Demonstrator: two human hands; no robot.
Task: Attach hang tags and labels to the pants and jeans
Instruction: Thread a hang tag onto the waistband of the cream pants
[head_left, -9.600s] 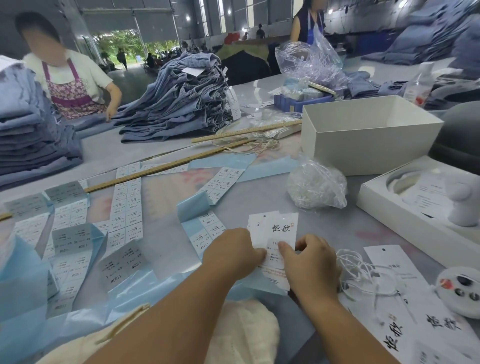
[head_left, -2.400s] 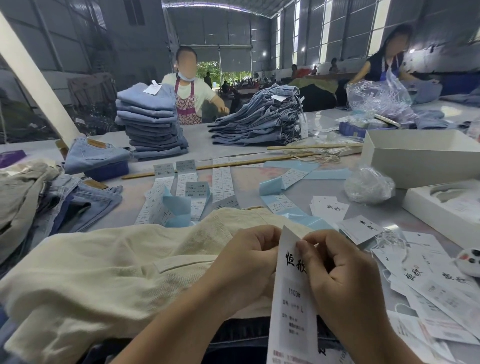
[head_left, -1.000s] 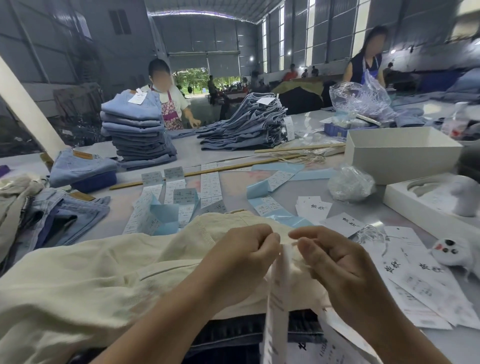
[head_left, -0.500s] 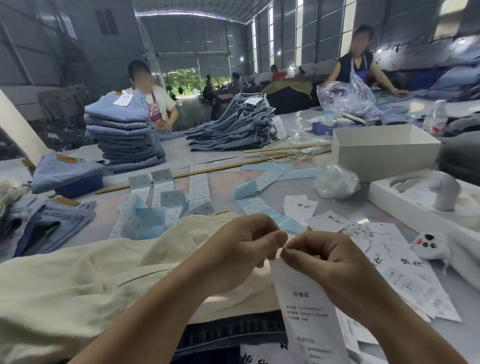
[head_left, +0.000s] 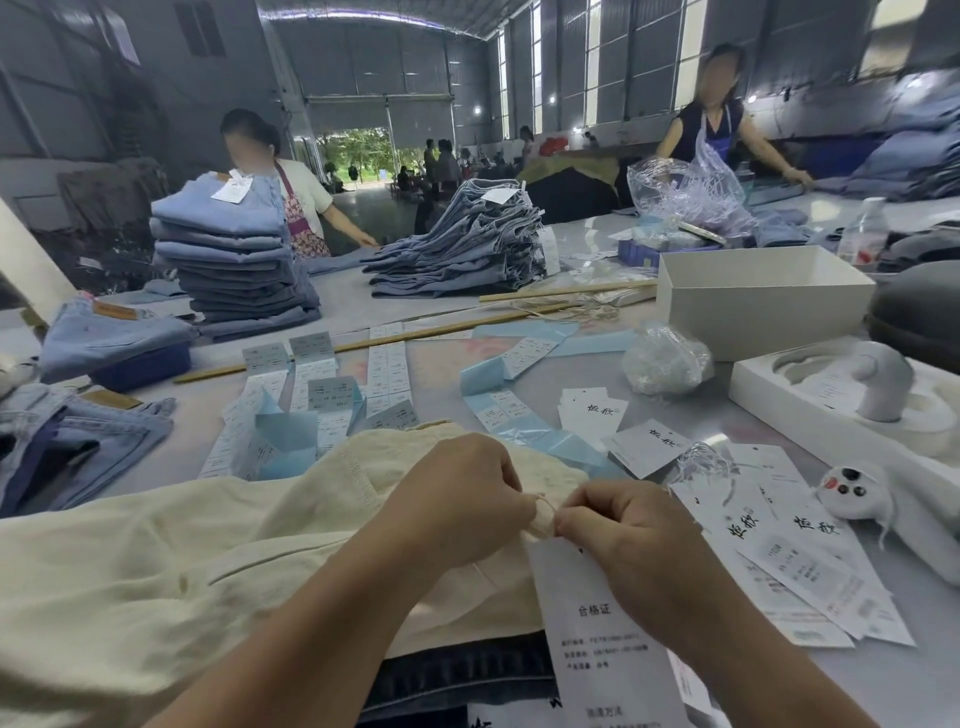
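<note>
Table (head_left: 649, 415) crowded; hands (head_left: 457, 499) pinch loop (head_left: 543, 517).

Cream pants (head_left: 182, 561), white hang tag (head_left: 602, 639) with black print, pale-blue label strips (head_left: 530, 426).

Right side: blocked by loose hang tags (head_left: 795, 551) and white box (head_left: 763, 296)
Ahead: sticker strips (head_left: 332, 400), bare table (head_left: 441, 358) beyond

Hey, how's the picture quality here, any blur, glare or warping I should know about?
Head view: wide-angle warping bends the roof and walls at the edges; the doorway and windows blow out bright; faces are blurred; the hands, left and right, and the hang tag print look fairly sharp.
</note>
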